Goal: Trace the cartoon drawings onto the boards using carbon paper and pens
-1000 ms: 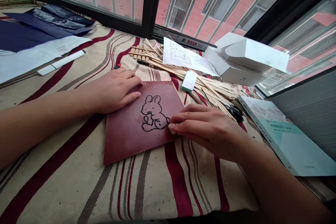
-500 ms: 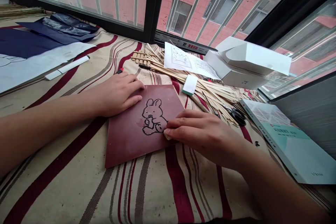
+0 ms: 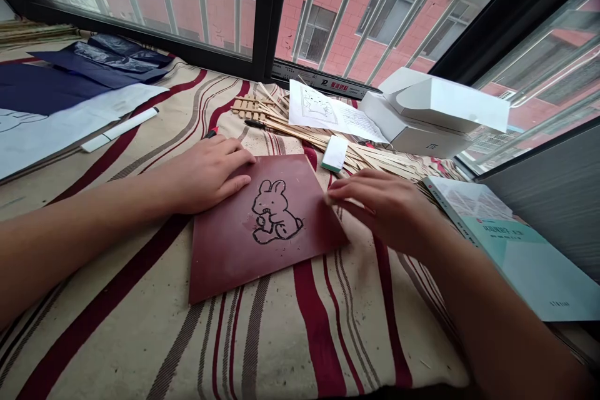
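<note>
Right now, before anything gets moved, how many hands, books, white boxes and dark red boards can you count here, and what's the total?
Hands: 2 (left hand, right hand)
Books: 1 (teal-covered book)
White boxes: 1 (white ZTE box)
Dark red boards: 1 (dark red board with a rabbit drawing)
Total: 5

A maroon-striped cream cloth (image 3: 117, 337) (rumpled) carries a dark red block (image 3: 225, 256), loose bamboo strips (image 3: 375, 159) and a book (image 3: 529, 269).

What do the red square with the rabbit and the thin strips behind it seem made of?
The red square looks like matte rubber or linoleum: dull, grainless, even colour. The thin strips look like unvarnished bamboo or wood, pale and matte; which one is hard to tell.
</note>
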A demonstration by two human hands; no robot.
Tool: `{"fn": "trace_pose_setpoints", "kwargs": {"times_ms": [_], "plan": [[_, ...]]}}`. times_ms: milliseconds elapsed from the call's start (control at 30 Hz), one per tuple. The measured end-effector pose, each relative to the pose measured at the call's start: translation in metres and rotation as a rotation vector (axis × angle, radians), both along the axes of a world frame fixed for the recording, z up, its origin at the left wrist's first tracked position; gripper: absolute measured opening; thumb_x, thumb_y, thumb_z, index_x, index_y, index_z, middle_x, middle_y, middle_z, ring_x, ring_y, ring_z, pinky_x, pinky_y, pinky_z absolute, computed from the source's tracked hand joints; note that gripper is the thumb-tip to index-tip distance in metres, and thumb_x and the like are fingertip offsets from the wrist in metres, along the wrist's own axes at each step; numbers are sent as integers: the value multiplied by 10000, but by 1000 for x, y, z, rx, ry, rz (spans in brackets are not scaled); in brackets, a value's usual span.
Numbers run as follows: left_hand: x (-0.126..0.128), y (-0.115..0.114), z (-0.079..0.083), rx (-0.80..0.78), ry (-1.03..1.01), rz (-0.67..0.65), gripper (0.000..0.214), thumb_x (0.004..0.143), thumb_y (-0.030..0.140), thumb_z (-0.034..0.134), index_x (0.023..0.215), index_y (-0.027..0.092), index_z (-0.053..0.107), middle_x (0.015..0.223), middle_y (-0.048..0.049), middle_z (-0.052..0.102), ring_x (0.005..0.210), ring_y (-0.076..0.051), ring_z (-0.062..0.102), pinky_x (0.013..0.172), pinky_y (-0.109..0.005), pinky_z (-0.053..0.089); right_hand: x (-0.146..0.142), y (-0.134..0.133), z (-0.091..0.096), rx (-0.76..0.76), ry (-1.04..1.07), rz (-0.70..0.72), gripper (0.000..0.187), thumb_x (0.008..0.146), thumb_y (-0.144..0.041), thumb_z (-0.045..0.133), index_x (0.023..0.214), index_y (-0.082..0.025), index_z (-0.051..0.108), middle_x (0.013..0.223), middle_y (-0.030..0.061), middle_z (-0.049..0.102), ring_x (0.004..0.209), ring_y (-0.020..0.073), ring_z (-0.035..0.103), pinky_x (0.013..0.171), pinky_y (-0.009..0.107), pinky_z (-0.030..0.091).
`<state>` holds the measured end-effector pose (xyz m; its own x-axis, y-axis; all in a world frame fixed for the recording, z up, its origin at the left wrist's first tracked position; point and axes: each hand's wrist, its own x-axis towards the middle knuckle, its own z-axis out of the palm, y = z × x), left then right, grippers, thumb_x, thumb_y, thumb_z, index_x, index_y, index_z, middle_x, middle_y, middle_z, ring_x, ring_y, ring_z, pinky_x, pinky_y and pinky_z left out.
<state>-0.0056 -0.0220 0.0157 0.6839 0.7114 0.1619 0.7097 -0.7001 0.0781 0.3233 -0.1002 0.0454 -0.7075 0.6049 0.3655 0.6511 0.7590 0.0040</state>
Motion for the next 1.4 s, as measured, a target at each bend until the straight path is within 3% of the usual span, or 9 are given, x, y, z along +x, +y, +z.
{"fn": "trace_pose_setpoints", "kwargs": {"times_ms": [133,467,633,800,933,1067,1200,1300,1400], "plan": [[-1,0,1,3,-5,11,586,989,524,302,1254,168,685,1218,-161,677,1083,-332,619,1044,-489,448,23,14,-7,28,-105,-291,195,1019,-215,597,1060,-175,784,1041,125,837,935,310,770,782,428,596],[13,-19,-2,63,45,185,658,1007,568,291,1321,120,657,1236,-209,667,1137,-394,613,1044,-553,484,-31,-23,-4,-197,-62,-402,303,1041,-266,527,1208,-142,748,1133,152,829,986,313,790,829,440,599],[16,-16,-10,-39,-184,276,607,991,552,308,1292,114,600,1281,-209,632,1206,-381,591,1103,-567,453,-20,-19,-3,-574,420,-499,346,980,-350,630,1272,-184,710,1168,135,813,1044,286,780,886,449,616],[14,-10,-7,-87,-424,320,466,983,544,365,1207,170,530,1165,-152,625,1083,-313,626,1022,-528,516,-29,-17,-2,-929,1172,-389,445,906,-388,720,1298,-185,665,1221,140,796,1069,273,783,877,409,650],[13,-7,-8,-49,-512,350,479,1007,541,346,1279,182,509,1119,-116,604,1032,-280,633,989,-504,548,-48,-17,-1,-1190,1213,-242,461,959,-365,639,1372,-162,654,1221,153,805,1029,285,801,834,407,668],[9,-4,0,7,-681,210,479,1025,531,408,1338,181,506,1307,-163,593,1229,-285,592,1137,-508,480,-40,-12,29,-966,1101,-247,518,857,-206,683,1370,-132,679,1119,131,832,941,283,809,851,435,670],[12,-11,29,-30,-840,128,520,1039,570,435,1412,211,491,1486,-169,570,1377,-294,560,1185,-501,459,-37,-34,90,-212,662,-305,613,944,-163,578,1557,-190,585,1183,110,814,927,275,788,789,397,653],[18,-26,56,-370,-919,-46,624,1075,605,285,1547,211,394,1545,-164,583,1359,-273,620,1113,-447,542,-63,-56,115,218,188,-304,644,1021,-179,464,1653,-60,426,1174,218,798,750,283,778,613,384,646],[25,-45,77,-720,-972,-133,762,1084,590,-20,1601,193,375,1572,-152,588,1390,-274,613,1067,-454,573,-103,-65,105,241,-15,-213,640,1006,-19,210,1549,40,543,1323,281,735,933,334,808,763,452,701]]}}
